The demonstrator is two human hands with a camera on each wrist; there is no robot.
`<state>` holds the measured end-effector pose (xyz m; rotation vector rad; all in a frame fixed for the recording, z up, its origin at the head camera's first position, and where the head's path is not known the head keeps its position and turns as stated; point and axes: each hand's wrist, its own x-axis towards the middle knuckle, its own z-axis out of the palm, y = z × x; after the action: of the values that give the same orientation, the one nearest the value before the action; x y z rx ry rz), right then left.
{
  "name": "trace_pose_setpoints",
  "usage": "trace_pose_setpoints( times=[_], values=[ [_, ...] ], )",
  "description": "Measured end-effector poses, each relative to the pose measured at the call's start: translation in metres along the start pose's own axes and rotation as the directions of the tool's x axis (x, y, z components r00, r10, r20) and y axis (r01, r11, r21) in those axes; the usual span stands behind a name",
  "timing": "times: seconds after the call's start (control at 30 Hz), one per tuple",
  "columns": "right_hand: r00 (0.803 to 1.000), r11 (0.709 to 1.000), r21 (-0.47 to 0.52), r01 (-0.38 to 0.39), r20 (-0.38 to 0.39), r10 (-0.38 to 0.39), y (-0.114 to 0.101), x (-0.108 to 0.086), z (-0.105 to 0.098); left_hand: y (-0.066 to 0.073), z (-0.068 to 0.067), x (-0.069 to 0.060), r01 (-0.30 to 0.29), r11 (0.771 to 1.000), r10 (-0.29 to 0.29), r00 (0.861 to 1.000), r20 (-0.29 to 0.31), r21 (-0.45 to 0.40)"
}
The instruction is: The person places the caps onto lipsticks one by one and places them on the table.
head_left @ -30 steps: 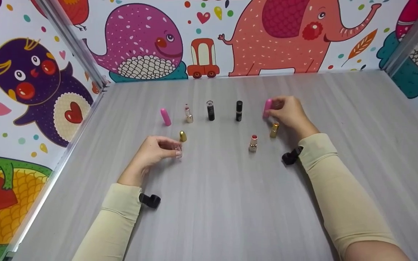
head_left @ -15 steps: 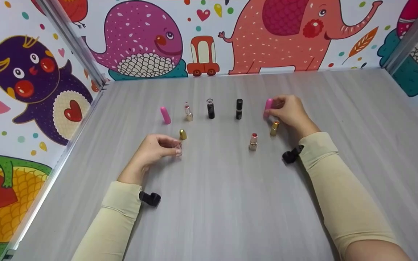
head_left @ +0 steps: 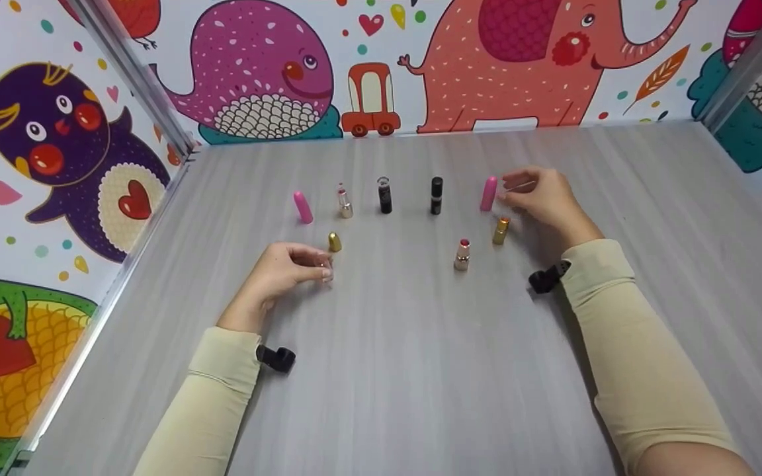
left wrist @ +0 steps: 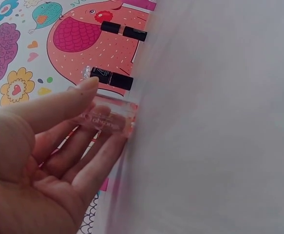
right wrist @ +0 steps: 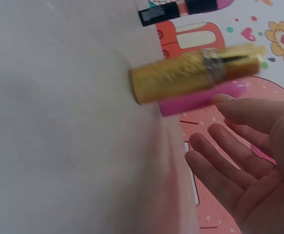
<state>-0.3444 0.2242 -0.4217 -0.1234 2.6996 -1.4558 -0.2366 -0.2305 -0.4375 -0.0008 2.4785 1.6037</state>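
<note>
Between thumb and fingers, my left hand (head_left: pixel 282 268) pinches a clear lipstick cap (left wrist: pixel 110 118), which stands at the table surface. Just beyond it is a small gold cap (head_left: pixel 334 242). My right hand (head_left: pixel 545 198) has its fingers spread and holds nothing, just right of an upright pink tube (head_left: pixel 489 194). In the right wrist view the thumb tip lies close to that tube; whether they touch I cannot tell. A gold lipstick tube (right wrist: pixel 195 73) stands in front of it, partly hiding it. Nearer the middle stands an uncapped red lipstick (head_left: pixel 462 256).
A back row holds another pink tube (head_left: pixel 303 207), a lipstick with a clear top (head_left: pixel 344 203), a black tube with a clear top (head_left: pixel 385 197) and a black lipstick tube (head_left: pixel 436 196). Printed panels (head_left: pixel 255 66) border the grey table (head_left: pixel 394 370).
My right hand has let go of the pink tube and drawn back slightly to the right, its fingers opening. The left hand keeps hold of the clear cap in nearly the same place.
</note>
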Motion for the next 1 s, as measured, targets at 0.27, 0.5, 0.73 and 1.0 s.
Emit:
trace_pose_setpoints(
  times=[0.27,0.5,0.73,1.0],
  values=[
    [0.998,0.999,-0.035,-0.018,-0.055,0.016,-0.003,-0.016,-0.014,0.000,0.000,0.001,-0.005,1.000,0.005,1.000,-0.011,-0.015],
    [0.995,0.997,-0.078,0.008,-0.096,-0.016,-0.010,-0.033,-0.025,-0.001,0.000,0.001,-0.023,1.000,0.022,1.000,-0.017,-0.009],
    [0.992,0.993,-0.112,0.048,-0.111,-0.060,-0.021,-0.060,-0.037,0.000,0.001,0.000,-0.029,1.000,0.029,1.000,-0.011,-0.003],
    [0.987,0.987,-0.108,0.122,-0.094,-0.132,-0.037,-0.086,-0.034,0.000,0.001,0.001,-0.024,1.000,0.024,1.000,-0.003,-0.014]
  ],
)
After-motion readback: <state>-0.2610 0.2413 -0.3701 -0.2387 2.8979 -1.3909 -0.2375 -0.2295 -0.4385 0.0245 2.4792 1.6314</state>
